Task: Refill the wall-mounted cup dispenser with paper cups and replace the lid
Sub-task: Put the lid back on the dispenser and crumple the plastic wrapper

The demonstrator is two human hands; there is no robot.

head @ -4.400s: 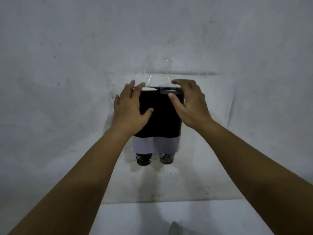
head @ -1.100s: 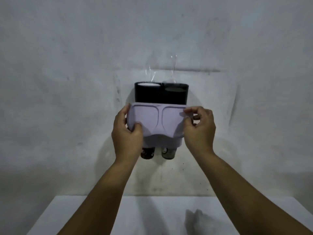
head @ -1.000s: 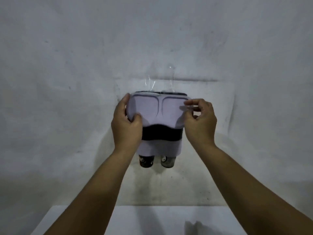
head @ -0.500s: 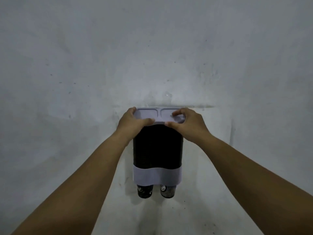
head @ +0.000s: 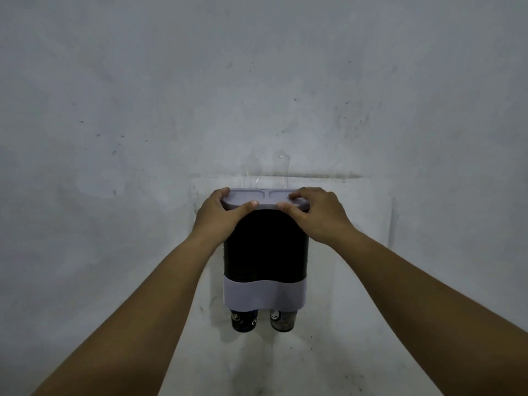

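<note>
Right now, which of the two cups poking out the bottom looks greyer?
The right cup, below the right hand. Its side looks grey and faded, while the left cup beside it looks darker, almost black, with white marks.

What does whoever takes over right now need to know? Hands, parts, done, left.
Left hand: gripping the lid's left end, thumb on the front edge.
Right hand: gripping the lid's right end, fingers on top.
Lid: lying across the top of the wall-mounted dispenser; whether it is fully seated cannot be told.
Cups: two poke out of the bottom openings.
Done: cups loaded, lid placed on top.
Left: probably press the lid home, check it sits flush, let go.
</note>
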